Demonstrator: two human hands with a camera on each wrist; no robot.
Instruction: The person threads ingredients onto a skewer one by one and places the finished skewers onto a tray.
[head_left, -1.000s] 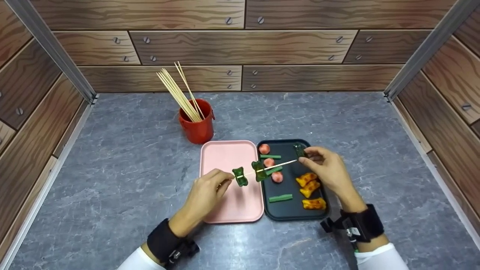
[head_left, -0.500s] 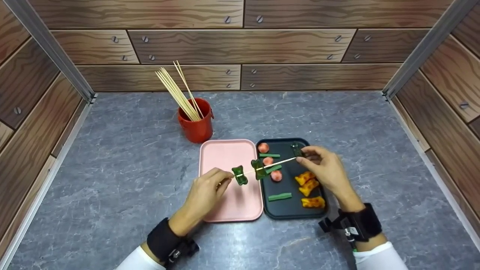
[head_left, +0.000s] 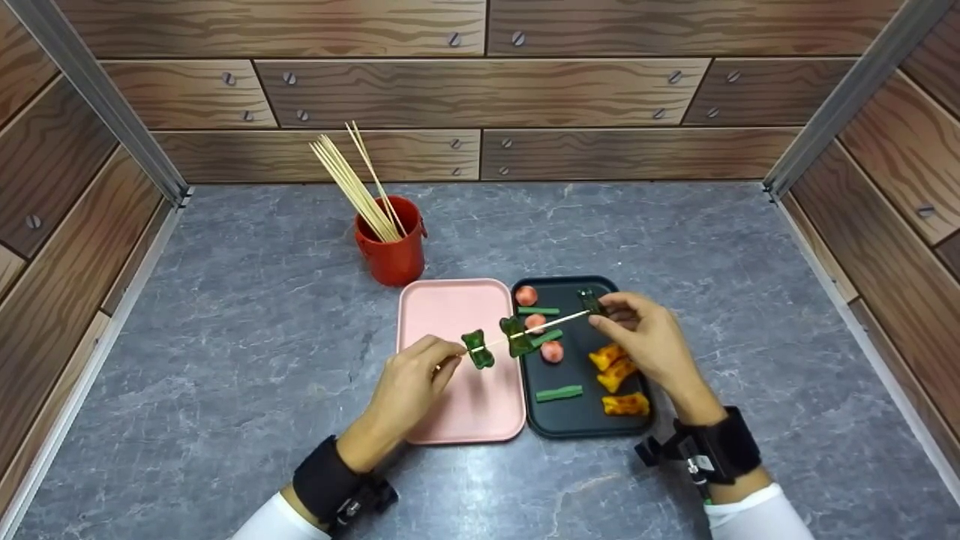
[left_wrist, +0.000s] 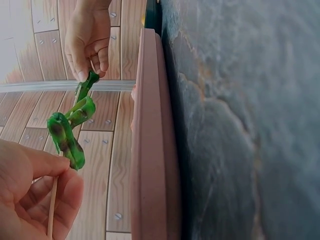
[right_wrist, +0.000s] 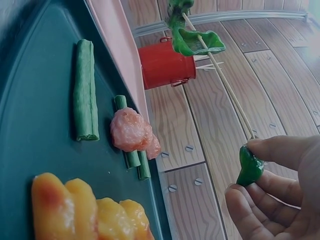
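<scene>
A thin wooden skewer [head_left: 551, 325] slants over both trays, carrying two green pepper pieces [head_left: 478, 350], spaced apart. My left hand [head_left: 409, 386] pinches it by the lower piece, above the pink tray; the skewer's tail runs back under the palm in the left wrist view. At the other end, my right hand [head_left: 656, 337] pinches a third pepper piece [right_wrist: 250, 167] between thumb and fingers. The skewer's tip meets that piece; how deep it goes in, I cannot tell. Its far side is covered by the fingers.
Below the hands lie a pink tray [head_left: 431, 307] and a dark tray [head_left: 592, 426], side by side. The dark one bears pink balls [head_left: 552, 351], green sticks [head_left: 559, 394] and yellow browned pieces [head_left: 626, 405]. A red bucket [head_left: 395, 259] of skewers stands behind.
My right hand has edged left with its pepper piece, which now sits against the skewer's tip. The left hand and the two threaded pieces have barely shifted.
</scene>
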